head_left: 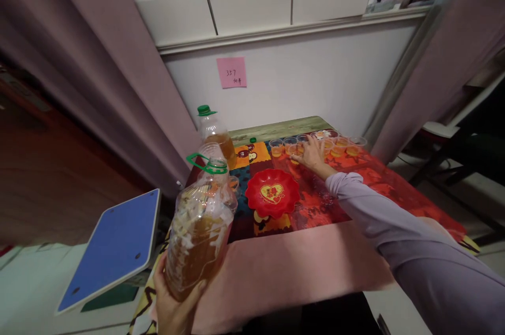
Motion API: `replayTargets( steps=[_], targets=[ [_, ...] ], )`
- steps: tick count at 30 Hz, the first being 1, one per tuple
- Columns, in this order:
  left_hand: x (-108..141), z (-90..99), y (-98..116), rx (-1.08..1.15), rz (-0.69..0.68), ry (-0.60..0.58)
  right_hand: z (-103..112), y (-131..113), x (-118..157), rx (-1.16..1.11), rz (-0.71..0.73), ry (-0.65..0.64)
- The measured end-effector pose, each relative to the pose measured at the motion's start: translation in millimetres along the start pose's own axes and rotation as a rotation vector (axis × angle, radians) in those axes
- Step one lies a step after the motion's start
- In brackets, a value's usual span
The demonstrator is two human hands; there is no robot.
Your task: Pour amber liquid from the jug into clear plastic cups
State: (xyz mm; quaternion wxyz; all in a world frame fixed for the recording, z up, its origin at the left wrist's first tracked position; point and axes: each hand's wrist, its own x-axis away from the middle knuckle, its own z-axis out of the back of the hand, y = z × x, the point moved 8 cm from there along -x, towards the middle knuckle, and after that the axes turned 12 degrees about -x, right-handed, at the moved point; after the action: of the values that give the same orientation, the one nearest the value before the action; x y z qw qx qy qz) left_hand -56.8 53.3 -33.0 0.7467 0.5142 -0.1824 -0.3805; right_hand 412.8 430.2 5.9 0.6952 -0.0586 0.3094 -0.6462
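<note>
Head view: left hand (177, 310) is gripping the big bottle (199, 243) near its base, near left, long axis standing roughly upright; right hand (312, 155), far right, is bending its fingers at the cups (338, 149), much nearer them, grip unclear.

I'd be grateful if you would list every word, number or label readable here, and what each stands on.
"357": handwritten on the pink note on the wall.
Beneath it: smaller handwritten characters, too small to read surely.
Red dish: any lettering in its heart print is too blurred.
Near bottle: no readable label.
</note>
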Motion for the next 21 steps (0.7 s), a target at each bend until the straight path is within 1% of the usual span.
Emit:
replayTargets(
  steps=[4,9,13,15,17,19,21],
  targets=[
    [-2,1.3,-7,0.002,-0.016,-0.013,-2,-3,-1,0.016,0.021,-0.014],
    [-2,-1.5,-15,0.048,-0.004,-0.035,3,-6,-3,0.056,0.076,-0.004],
    [3,-4.0,-7,0.066,-0.030,-0.050,3,-6,-4,0.116,0.102,-0.044],
    [6,-4.4,-1,0.080,-0.048,-0.059,3,-5,-3,0.126,0.096,-0.065],
    [7,-4.6,2,0.085,-0.052,-0.069,6,-8,-1,0.112,0.076,-0.056],
    [8,-5.1,2,0.096,-0.044,-0.078,13,-19,2,0.070,0.076,-0.016],
    [9,-6.5,0,0.124,-0.039,-0.089,19,-45,8,-0.007,0.136,0.016]
  ],
)
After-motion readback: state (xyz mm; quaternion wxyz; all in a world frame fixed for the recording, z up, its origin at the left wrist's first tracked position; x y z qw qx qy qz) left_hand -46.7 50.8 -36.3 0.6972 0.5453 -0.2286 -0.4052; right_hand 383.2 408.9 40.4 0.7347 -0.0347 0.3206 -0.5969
